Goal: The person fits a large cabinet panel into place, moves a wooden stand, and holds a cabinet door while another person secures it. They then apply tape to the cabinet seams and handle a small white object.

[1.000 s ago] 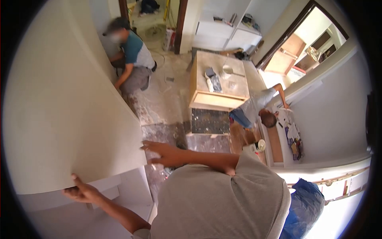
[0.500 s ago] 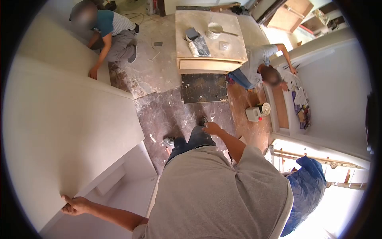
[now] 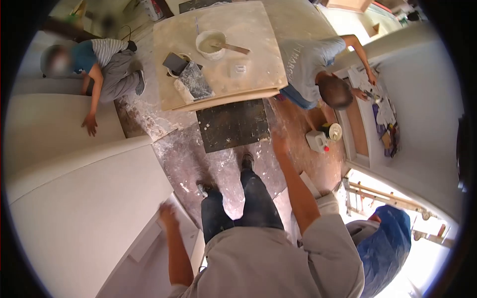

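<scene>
Near the edge of a large white panel (image 3: 89, 188) on the left is my left hand (image 3: 168, 213), smeared by motion, so its fingers cannot be made out. Past my right knee, over the floor, my right hand (image 3: 279, 141) is stretched forward and also blurred. Ahead stands a table (image 3: 258, 54) with a bucket of pale paste (image 3: 210, 44), a stick resting in it, and a plaster-covered trowel or board (image 3: 196, 82). Neither hand visibly touches the table.
One co-worker (image 3: 102, 64) crouches at the left with a hand on a white surface. Another co-worker (image 3: 310, 64) leans toward a cluttered shelf (image 3: 385, 116) at the right. A dark board (image 3: 232, 124), a jug (image 3: 317, 141) and a blue plastic bag (image 3: 385, 248) are nearby.
My left hand has moved forward and right along the panel's edge. My right hand has reached farther forward and right. The table appears nearer, and the left co-worker's hand is spread flat.
</scene>
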{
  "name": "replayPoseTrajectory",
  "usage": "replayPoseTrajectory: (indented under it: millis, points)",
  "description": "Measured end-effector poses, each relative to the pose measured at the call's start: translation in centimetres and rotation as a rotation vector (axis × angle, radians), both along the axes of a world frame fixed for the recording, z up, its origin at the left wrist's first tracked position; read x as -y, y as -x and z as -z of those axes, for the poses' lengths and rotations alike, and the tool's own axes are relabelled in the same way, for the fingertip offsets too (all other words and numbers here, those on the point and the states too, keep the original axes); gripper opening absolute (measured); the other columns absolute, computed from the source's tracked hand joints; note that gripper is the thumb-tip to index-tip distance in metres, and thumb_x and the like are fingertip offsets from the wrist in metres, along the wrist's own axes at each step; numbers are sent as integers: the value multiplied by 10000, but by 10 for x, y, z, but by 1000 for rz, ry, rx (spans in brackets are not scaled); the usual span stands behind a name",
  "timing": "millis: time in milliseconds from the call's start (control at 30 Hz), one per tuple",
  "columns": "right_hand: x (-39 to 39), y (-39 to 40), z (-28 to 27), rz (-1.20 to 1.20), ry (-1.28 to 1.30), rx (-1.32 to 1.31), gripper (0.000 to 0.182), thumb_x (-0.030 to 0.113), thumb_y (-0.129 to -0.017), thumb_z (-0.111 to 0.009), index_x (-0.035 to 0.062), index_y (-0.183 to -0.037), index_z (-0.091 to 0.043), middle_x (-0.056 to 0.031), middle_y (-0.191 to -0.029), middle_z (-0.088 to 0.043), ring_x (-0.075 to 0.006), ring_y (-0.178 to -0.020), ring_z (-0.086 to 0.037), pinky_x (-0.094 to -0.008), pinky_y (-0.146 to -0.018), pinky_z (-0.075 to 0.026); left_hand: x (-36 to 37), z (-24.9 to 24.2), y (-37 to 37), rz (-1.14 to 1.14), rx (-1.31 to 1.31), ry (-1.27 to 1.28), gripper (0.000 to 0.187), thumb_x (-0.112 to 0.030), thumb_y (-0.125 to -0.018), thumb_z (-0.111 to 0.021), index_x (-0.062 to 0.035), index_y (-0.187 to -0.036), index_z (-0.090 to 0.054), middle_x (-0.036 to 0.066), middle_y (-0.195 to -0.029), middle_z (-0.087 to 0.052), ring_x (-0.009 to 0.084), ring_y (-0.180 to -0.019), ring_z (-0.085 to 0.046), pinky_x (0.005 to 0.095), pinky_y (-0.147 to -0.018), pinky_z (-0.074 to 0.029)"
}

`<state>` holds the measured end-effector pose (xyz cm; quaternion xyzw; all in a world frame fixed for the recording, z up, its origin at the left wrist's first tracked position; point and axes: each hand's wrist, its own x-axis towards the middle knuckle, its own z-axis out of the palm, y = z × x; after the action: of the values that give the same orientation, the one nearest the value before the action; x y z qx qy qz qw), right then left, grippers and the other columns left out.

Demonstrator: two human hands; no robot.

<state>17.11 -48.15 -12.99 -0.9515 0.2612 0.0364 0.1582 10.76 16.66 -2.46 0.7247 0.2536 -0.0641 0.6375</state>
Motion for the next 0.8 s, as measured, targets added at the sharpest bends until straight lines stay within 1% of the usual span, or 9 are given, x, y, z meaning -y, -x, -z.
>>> replayPoseTrajectory:
  millis: [33, 67, 133, 167, 333, 400, 500, 600, 800]
  points:
    - [13, -29, -46, 138, -279, 308, 582, 315, -984, -594, -31, -1437, -477, -271, -1367, -572, -350, -1266, -556, -409, -1075, -419, 62, 35, -15, 304, 36, 36, 404, -149, -939, -591, -42, -1325, -541, 105, -1259, -617, 225, -1006, -666, 304, -790, -583]
    - [21, -65, -108, 209, -555, 598, 588, 312, -990, -599, -40, -1441, -465, -257, -1368, -567, -322, -1259, -545, -400, -1076, -404, 108, 71, -28, 264, -149, 266, 346, -143, -969, -559, -63, -1306, -550, 93, -1205, -633, 221, -967, -668, 285, -750, -580]
    - [36, -123, -201, 194, -765, 876, 602, 307, -1002, -608, -60, -1449, -440, -230, -1372, -558, -268, -1244, -522, -382, -1079, -375, 187, 109, -60, 77, -543, 562, 412, -206, -994, -569, -86, -1377, -475, 103, -1284, -597, 268, -1082, -635, 396, -866, -559]
    - [51, -139, -216, 157, -672, 826, 614, 306, -993, -620, -52, -1456, -431, -247, -1404, -526, -303, -1279, -505, -393, -1100, -358, 223, 130, -71, 29, -683, 610, 505, -264, -996, -602, -93, -1432, -412, 109, -1337, -561, 296, -1183, -609, 452, -952, -539]
    - [74, -208, -238, 0, -196, 687, 707, 297, -921, -698, -38, -1468, -401, -306, -1444, -470, -422, -1352, -461, -449, -1141, -338, 338, 195, -87, -147, -842, 641, 641, -305, -958, -679, -103, -1496, -394, 153, -1404, -509, 364, -1224, -546, 513, -1028, -462]
    - [55, -220, -246, -174, 105, 682, 740, 285, -882, -736, -38, -1460, -405, -314, -1447, -463, -457, -1364, -442, -469, -1137, -351, 357, 205, -90, -146, -852, 624, 645, -295, -961, -667, -106, -1506, -379, 150, -1439, -482, 372, -1246, -534, 517, -1040, -453]
    - [15, -226, -252, -326, 15, 759, 785, 282, -807, -804, -36, -1426, -440, -298, -1432, -483, -447, -1337, -471, -470, -1104, -394, 361, 178, -93, -126, -814, 549, 548, -280, -964, -645, -133, -1452, -442, 121, -1472, -483, 356, -1277, -527, 508, -1013, -466]
    - [-16, -243, -248, -156, -214, 624, 766, 212, -729, -854, -27, -1373, -514, -258, -1358, -568, -393, -1280, -547, -433, -1066, -435, 321, 188, -70, -35, -722, 541, 589, -275, -916, -714, -157, -1434, -457, 105, -1300, -587, 339, -1143, -604, 508, -963, -485]
    - [-19, -289, -252, -181, -163, 637, 657, 276, -720, -861, -12, -1254, -608, -226, -1148, -678, -354, -1087, -654, -430, -932, -500, 271, 213, -38, -122, -819, 573, 476, -315, -995, -577, -144, -1427, -473, 113, -1431, -546, 333, -1237, -567, 483, -1024, -456]
